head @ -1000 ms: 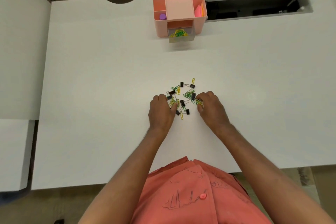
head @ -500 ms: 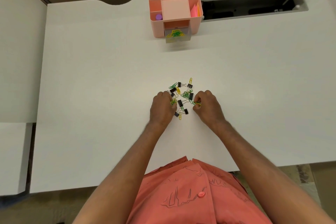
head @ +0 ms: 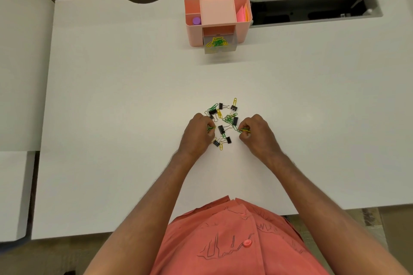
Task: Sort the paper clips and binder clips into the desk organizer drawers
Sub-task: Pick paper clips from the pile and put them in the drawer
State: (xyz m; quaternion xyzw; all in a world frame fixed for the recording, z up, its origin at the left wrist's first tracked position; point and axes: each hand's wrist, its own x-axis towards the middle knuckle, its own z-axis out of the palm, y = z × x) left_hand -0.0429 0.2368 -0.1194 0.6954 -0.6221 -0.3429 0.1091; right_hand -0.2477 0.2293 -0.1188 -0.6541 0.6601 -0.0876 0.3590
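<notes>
A loose pile of green and yellow paper clips [head: 228,118] and small black binder clips [head: 221,128] lies mid-desk. My left hand [head: 197,135] rests at the pile's left edge, fingers pinched on a few green and yellow paper clips [head: 210,128]. My right hand [head: 257,134] sits at the pile's right edge, fingers closed on more paper clips [head: 244,130]. At the back stands a pink desk organizer [head: 242,33]. Its clear drawer [head: 220,49] is pulled out and holds several green and yellow paper clips.
The white desk [head: 111,118] ends near my torso. A cable trough with a raised lid [head: 312,6] lies open right of the organizer. Markers, a purple cap and sticky notes fill the organizer's top compartments. A white side surface [head: 15,73] is at left.
Both hands have drawn slightly toward me and closed tighter on gathered paper clips. The pile between them looks thinner near my fingers.
</notes>
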